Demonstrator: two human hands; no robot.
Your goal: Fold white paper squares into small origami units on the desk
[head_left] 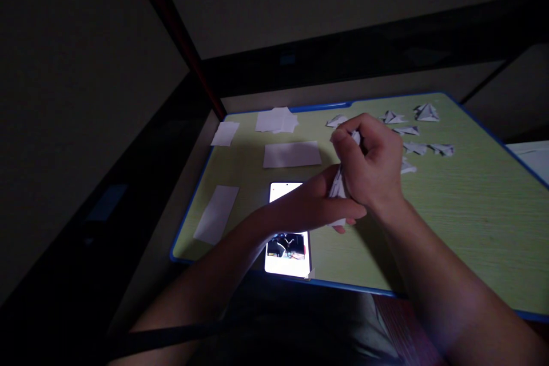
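Both my hands are closed on a folded white paper piece (338, 186), held above the middle of the table. My left hand (319, 203) grips its lower part from the left, with the paper's bottom end showing under the fingers. Wrapped round the upper part is my right hand (373, 163), its thumb bent over the top where a bit of white paper pokes out. Much of the paper's shape is hidden by the hands. Below my left forearm lies a lit phone (287, 266), partly covered by the arm.
Several folded paper pieces (427, 112) lie at the back right of the blue-edged green table (463, 229). A stack of white paper (274, 120), a small sheet pile (225, 133), a single sheet (291, 154) and a paper strip (217, 214) lie on the left half. Walls stand behind and left.
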